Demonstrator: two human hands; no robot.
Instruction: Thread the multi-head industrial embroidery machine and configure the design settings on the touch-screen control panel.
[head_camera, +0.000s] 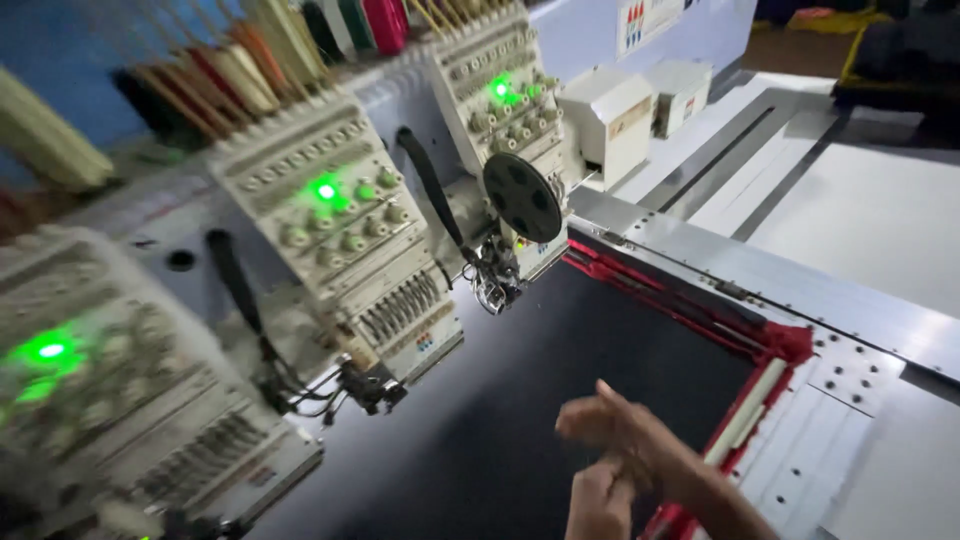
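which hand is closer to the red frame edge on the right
Right. The right hand reaches across above the dark fabric, close beside the red frame edge. The left hand sits below it, slightly farther from the frame.

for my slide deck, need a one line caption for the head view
Two bare hands meet above black fabric in a red-edged frame, beside embroidery machine heads.

Metal machine bed (800, 285), grey, running diagonally from upper right to lower right. Dark cloth (560, 380) stretched flat on it, filling the middle. Red frame (770, 345) edges the cloth along its far and right sides (corner at right, a pale strip along the right edge). Perforated metal plate (855, 370) just beside that corner. White table panels (860, 215) beyond the bed, dark strips between them.
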